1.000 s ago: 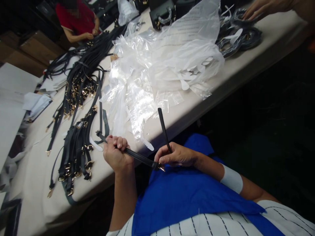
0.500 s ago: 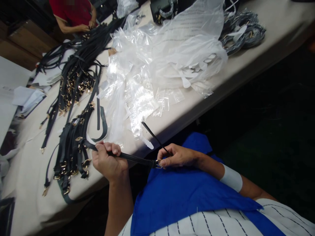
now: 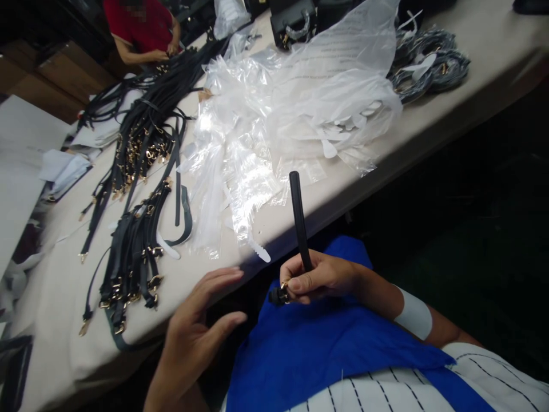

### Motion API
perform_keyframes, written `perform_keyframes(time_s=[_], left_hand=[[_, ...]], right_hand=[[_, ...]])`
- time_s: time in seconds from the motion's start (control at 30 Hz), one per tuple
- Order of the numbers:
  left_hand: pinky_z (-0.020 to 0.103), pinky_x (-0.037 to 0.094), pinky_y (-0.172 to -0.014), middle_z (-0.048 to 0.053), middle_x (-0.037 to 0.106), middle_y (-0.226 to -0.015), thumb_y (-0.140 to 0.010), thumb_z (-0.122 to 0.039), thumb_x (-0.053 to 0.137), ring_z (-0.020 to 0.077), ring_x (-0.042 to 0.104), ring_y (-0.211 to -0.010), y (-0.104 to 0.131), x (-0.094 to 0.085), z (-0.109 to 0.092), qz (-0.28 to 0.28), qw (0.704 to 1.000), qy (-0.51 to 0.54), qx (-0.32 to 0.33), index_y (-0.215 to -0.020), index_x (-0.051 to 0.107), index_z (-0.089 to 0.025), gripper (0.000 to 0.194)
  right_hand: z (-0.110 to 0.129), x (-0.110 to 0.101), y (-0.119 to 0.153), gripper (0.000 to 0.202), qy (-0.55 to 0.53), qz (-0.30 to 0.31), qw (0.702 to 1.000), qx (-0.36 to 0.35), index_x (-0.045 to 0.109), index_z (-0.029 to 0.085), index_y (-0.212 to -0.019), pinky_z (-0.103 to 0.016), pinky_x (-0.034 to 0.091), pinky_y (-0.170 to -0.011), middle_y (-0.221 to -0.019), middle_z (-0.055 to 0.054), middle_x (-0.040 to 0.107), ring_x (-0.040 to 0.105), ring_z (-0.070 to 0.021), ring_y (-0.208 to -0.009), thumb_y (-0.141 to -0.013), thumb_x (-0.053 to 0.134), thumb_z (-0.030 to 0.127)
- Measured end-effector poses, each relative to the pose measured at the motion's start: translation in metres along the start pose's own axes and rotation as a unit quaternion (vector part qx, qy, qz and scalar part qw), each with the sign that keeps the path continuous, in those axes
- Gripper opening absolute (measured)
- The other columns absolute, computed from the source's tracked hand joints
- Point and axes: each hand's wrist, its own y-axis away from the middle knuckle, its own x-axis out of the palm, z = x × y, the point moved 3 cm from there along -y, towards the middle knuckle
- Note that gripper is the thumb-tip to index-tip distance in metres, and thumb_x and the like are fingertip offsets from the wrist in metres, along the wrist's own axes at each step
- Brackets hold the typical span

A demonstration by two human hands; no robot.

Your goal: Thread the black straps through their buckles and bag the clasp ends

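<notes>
My right hand (image 3: 315,277) pinches a black strap (image 3: 299,220) near its gold buckle, above the blue apron (image 3: 334,343) on my lap. One flat end of the strap stands up past my fingers; by my thumb a short dark part with gold metal sticks out to the left. My left hand (image 3: 199,326) is apart from the strap, thumb and fingers spread with nothing between them. Close beyond it, a bundle of black straps with gold hardware (image 3: 132,257) lies on the table.
Clear plastic bags (image 3: 249,149) and a larger translucent bag (image 3: 334,86) cover the table's (image 3: 64,286) middle. Farther off lies a long pile of black straps (image 3: 150,109). Wrapped coils (image 3: 446,63) and a black bag (image 3: 294,23) stand at the back. Another person in red (image 3: 141,28) handles straps.
My left hand has let go of the strap and opened, moving down and nearer to me. The strap's free end now points more upright from my right hand.
</notes>
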Motion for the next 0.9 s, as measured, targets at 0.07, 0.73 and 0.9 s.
perform_keyframes(time_s=[0.07,0.73,0.9], left_hand=[[0.038,0.046,-0.102,0.011,0.065,-0.121,-0.069,-0.025,0.079,0.0298,0.059,-0.113,-0.013,0.031,-0.016,0.082,0.993,0.052,0.075,-0.115,0.07,-0.028,0.047],[0.025,0.048,-0.078,0.004,0.067,-0.092,-0.087,-0.031,0.063,0.0136,0.06,-0.079,-0.054,0.096,0.027,-0.03,0.945,0.318,-0.068,-0.107,0.069,-0.022,0.023],[0.022,0.048,-0.075,0.002,0.062,-0.081,-0.082,-0.03,0.07,0.0105,0.058,-0.074,-0.059,0.092,0.032,-0.036,0.788,0.6,-0.132,-0.095,0.069,-0.016,0.02]], right_hand=[[0.0,0.001,-0.004,0.023,0.001,-0.016,1.0,-0.001,0.06,0.009,-0.08,-0.017,0.018,-0.033,-0.059,0.002,0.055,0.033,-0.0016,-0.037,-0.083,0.067,0.031],[0.007,-0.033,0.029,0.065,0.225,-0.302,0.917,-0.13,0.055,0.013,-0.122,-0.023,0.028,-0.053,-0.066,0.002,0.05,0.037,-0.0091,-0.056,-0.088,0.045,0.067],[-0.002,-0.029,0.021,0.046,0.26,-0.346,0.898,-0.081,0.068,0.011,-0.103,-0.025,0.028,-0.053,-0.052,0.004,0.042,0.035,-0.0095,-0.051,-0.091,0.052,0.053]])
